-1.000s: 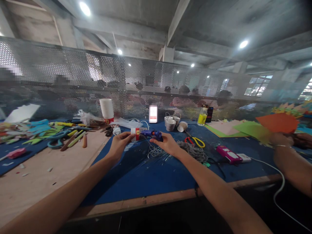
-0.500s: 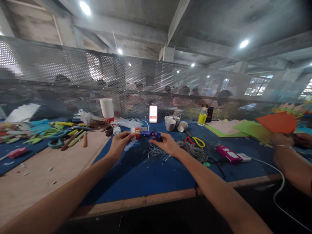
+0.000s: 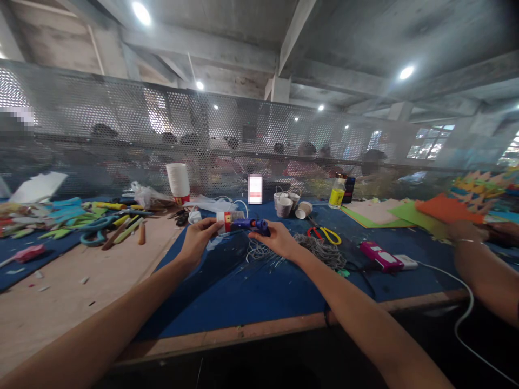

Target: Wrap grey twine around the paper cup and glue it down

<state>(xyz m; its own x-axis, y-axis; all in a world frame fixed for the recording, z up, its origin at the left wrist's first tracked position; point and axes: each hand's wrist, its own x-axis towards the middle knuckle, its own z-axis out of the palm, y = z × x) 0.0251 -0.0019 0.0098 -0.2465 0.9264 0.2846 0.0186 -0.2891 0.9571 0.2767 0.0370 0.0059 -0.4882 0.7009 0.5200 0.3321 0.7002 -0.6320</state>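
Note:
My left hand [image 3: 200, 237] is closed around the near side of a paper cup [image 3: 221, 219] with a red and yellow band, tipped on its side above the blue mat [image 3: 203, 297]. In my right hand [image 3: 279, 237] is a blue glue gun [image 3: 253, 223], its front end pointing left at the cup. Whether the nozzle touches the cup cannot be made out. Below the glue gun lies a tangle of grey cord [image 3: 320, 251]. Just behind it stand small cord-wrapped cups [image 3: 284, 206], and another cup [image 3: 303, 210] lies on its side.
Scissors [image 3: 330, 235] with red and yellow handles and a magenta box [image 3: 381, 256] lie to the right. A stack of paper cups [image 3: 178, 181] stands back left, near tools and blue scissors [image 3: 95, 231]. At far right, a co-worker's hand [image 3: 468, 232] holds orange paper [image 3: 450, 209].
The co-worker's orange paper has shifted left and down. My hands, the cup and the glue gun have hardly moved.

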